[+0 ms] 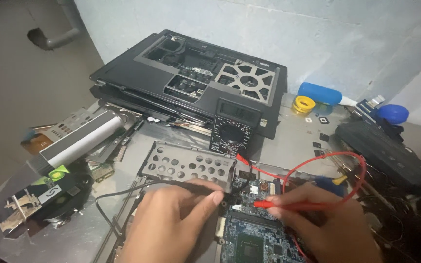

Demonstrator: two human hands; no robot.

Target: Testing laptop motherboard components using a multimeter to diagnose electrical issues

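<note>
Probes on the blue board [257, 229]: right hand [325, 224] pinches the red probe [288, 205], left hand [171, 221] pinches the black probe [198, 187]; multimeter [232, 130] just behind; gutted laptop [191, 78] further back; cluttered metal table [298, 141], grey wall [317, 39].

opened laptop base [191, 73], blue bottle [320, 93], yellow tape roll [304, 103], cooling fan [57, 192]

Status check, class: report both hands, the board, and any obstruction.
Left hand pinching black probe. Right hand pinching red probe on circuit board. Red lead looped alongside; nothing blocking.
</note>
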